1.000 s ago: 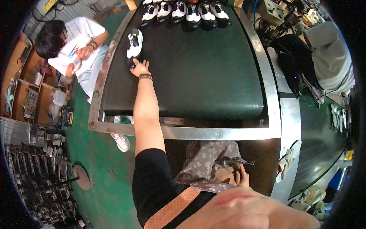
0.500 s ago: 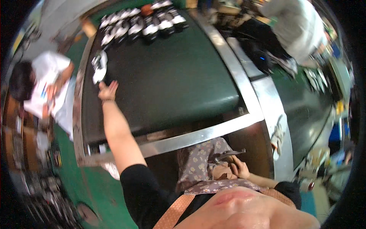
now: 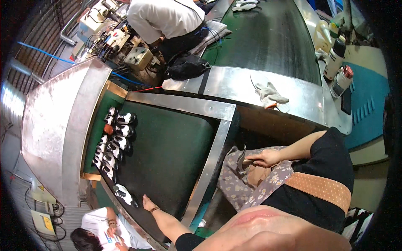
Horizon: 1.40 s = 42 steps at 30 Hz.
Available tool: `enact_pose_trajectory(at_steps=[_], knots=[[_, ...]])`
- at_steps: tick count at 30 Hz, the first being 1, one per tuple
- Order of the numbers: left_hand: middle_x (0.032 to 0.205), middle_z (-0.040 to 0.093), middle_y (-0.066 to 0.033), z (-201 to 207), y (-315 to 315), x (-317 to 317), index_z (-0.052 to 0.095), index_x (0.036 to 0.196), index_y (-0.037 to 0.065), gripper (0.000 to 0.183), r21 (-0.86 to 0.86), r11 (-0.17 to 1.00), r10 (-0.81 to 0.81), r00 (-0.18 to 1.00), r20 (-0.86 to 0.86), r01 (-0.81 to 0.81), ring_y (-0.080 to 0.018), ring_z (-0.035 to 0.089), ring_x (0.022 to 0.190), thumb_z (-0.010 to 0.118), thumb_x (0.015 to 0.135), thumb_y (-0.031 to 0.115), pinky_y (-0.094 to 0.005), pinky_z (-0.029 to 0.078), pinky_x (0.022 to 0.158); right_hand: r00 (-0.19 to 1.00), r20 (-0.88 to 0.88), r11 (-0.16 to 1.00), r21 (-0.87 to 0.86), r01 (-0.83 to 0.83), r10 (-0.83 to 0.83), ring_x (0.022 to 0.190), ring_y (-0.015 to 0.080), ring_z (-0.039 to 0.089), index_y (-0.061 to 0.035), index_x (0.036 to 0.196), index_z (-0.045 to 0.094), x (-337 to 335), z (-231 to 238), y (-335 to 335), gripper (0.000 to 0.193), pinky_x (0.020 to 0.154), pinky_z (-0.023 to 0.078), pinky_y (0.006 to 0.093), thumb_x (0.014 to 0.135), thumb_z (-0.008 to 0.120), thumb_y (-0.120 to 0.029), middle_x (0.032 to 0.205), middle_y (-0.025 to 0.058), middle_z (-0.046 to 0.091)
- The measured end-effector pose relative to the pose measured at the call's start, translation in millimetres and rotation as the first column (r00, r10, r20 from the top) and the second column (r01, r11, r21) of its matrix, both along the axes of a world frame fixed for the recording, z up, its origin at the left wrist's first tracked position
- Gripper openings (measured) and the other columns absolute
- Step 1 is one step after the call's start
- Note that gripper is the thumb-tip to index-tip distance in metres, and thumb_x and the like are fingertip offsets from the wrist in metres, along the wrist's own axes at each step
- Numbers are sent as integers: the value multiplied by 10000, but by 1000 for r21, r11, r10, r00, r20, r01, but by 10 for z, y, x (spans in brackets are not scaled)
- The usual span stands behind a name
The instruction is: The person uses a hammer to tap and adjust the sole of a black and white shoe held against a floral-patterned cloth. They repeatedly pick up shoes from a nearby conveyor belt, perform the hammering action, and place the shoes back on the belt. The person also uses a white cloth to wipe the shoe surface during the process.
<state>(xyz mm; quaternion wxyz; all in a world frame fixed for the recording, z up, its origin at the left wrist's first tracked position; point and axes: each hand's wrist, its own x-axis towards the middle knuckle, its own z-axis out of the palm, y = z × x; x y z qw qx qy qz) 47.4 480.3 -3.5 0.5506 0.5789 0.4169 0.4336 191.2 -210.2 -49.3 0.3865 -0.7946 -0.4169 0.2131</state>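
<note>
My left hand [image 3: 148,203] reaches out over the dark green conveyor belt [image 3: 167,138], fingers apart and nothing in them. Just beyond it, a little apart, lies a single black-and-white shoe [image 3: 123,194] near the belt's metal edge. My right hand [image 3: 263,159] is closed around the handle of a hammer [image 3: 241,160] with a dark, curved metal head, held over my lap. Beneath the hammer is my flowered apron [image 3: 272,184]. Several more black-and-white shoes [image 3: 119,142] stand in rows at the far end of the belt, with a reddish-brown object [image 3: 108,129] among them.
A metal hood [image 3: 63,134] stands beyond the shoe rows. A person in white [image 3: 98,226] sits at the lower left; another [image 3: 167,19] bends near machinery at the top. Gloves [image 3: 270,94] lie on a metal ledge beside a second belt [image 3: 268,42]. Bottles [image 3: 335,58] stand at the right.
My view has swung to the right, so the whole scene appears turned. My left hand is now slightly farther from the single shoe. The hammer stays in my right hand.
</note>
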Motion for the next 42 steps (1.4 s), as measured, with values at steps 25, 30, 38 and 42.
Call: enact_pose_trajectory(at_steps=[25,30,38,42], knots=[[1248,588,-262,-85,-1409,-143,678,714,-24,500,320,740,-90,559,-824,591,-370,437,1299,414,1013,277,-412,283,1115,998,-69,998,52,20,-16,708,431,633,-283,1468,332,86,113,-151,498,640,497,526,990,466,-330,834,253,652],[1396,475,-268,6,-1592,-160,708,712,21,457,158,716,-223,437,-871,680,-397,269,1415,455,981,292,-444,209,1160,996,-91,999,49,18,-13,732,432,633,-279,1463,341,101,49,-168,495,650,493,520,988,473,-327,868,254,653],[1443,406,-275,-114,-1909,-150,785,874,104,467,114,655,60,98,-993,747,-431,85,1459,527,907,493,-458,74,1208,993,-117,993,110,46,-33,718,434,627,-238,1423,392,63,-83,-131,465,642,485,524,977,496,-318,810,252,644],[1538,198,-295,18,-2237,15,770,967,86,431,130,697,88,95,-992,705,-448,122,1449,630,846,475,-460,135,1197,992,-105,995,70,72,-65,758,444,623,-167,1374,436,40,-44,-154,434,661,480,523,972,510,-311,841,258,647]])
